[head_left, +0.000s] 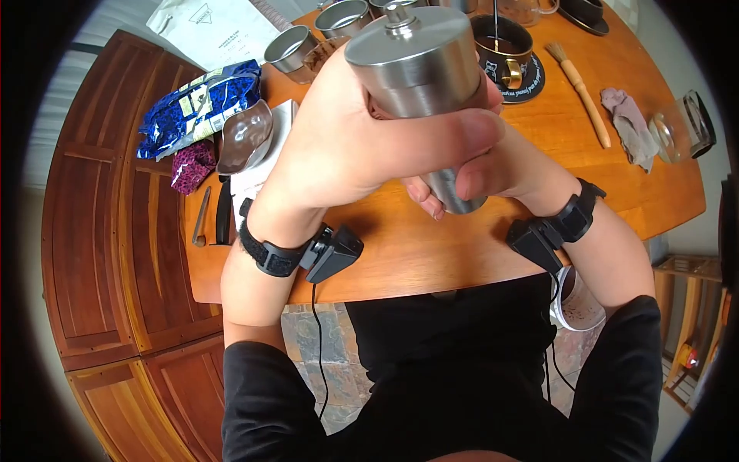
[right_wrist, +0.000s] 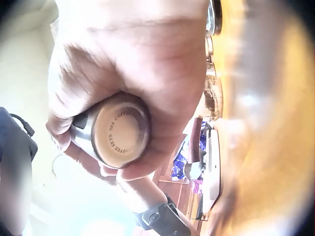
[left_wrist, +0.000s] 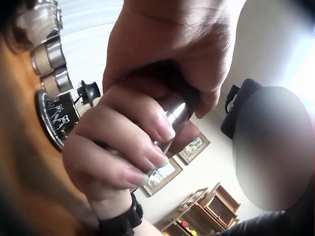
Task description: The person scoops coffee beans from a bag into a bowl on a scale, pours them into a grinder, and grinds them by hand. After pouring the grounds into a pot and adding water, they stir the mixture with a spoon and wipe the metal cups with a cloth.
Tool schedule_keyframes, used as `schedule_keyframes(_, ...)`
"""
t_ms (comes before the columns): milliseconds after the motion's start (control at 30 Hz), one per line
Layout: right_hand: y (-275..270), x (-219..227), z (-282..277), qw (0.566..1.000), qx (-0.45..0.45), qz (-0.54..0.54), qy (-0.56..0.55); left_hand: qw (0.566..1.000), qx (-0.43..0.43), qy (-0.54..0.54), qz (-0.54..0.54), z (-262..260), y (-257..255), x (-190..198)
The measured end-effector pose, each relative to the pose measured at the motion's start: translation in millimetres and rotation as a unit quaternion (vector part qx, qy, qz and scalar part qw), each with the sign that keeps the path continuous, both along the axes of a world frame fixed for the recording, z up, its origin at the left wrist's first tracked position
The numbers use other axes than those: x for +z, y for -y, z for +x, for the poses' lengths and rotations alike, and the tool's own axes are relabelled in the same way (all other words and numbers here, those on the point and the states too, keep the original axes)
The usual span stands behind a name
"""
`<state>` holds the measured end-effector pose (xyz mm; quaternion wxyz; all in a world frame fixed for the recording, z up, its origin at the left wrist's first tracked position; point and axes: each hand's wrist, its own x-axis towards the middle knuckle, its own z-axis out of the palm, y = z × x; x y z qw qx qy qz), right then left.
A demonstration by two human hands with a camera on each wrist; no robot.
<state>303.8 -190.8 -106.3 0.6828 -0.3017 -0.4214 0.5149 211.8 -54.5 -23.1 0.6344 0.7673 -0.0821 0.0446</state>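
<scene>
A brushed-steel hand coffee grinder point(head_left: 419, 65) is held tilted above the wooden table, its knobbed lid toward the head camera. My left hand point(head_left: 339, 146) wraps round its upper body, thumb across the front. Lower down, my right hand point(head_left: 500, 165) grips the narrower steel part. In the left wrist view, the right hand's fingers point(left_wrist: 130, 132) curl round the grinder point(left_wrist: 177, 113), most of which is hidden. Lettering shows on the round base of the grinder point(right_wrist: 120, 130) in the right wrist view, encircled by my right hand point(right_wrist: 133, 64).
A dark mug point(head_left: 493, 46) with a gold handle stands on a round coaster point(head_left: 531, 85). To its right lie a wooden-handled brush point(head_left: 581, 96), a crumpled cloth point(head_left: 631, 127) and a glass jar point(head_left: 673, 131). Steel cups point(head_left: 291, 50), a blue bag point(head_left: 204, 108) and a brown scoop-shaped dish point(head_left: 245, 138) are left.
</scene>
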Motion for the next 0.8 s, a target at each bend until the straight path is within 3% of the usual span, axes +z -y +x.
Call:
schedule_keyframes(100,3,4,-1,0.999,-0.036,0.004,0.012,1.0,0.021,-0.002,0.022,-2,4,4)
schedule_keyframes(233,4,11,1,0.987,-0.109,-0.013,0.12,0.991,0.077,0.109,-0.003,-1,9,-11)
schedule_keyframes(300,6,23,-1,0.963,-0.17,-0.043,0.204,0.988,0.099,0.117,0.023,-1,8,-10)
schedule_keyframes(433,-8,13,-6,0.902,-0.339,0.038,0.266,0.97,0.202,0.099,0.088,0,18,-4)
schedule_keyframes(533,-10,0,2,0.864,-0.397,0.017,0.31,0.96,0.255,0.103,0.049,5,20,-3)
schedule_keyframes(567,-7,2,5,0.87,-0.378,-0.015,0.316,0.964,0.229,0.13,0.031,9,6,-9)
schedule_keyframes(667,-6,7,5,0.887,-0.36,-0.024,0.289,0.96,0.199,0.09,-0.173,10,-4,-6)
schedule_keyframes(800,-1,9,2,0.89,-0.331,0.031,0.313,0.929,0.142,0.012,-0.342,11,-11,-3)
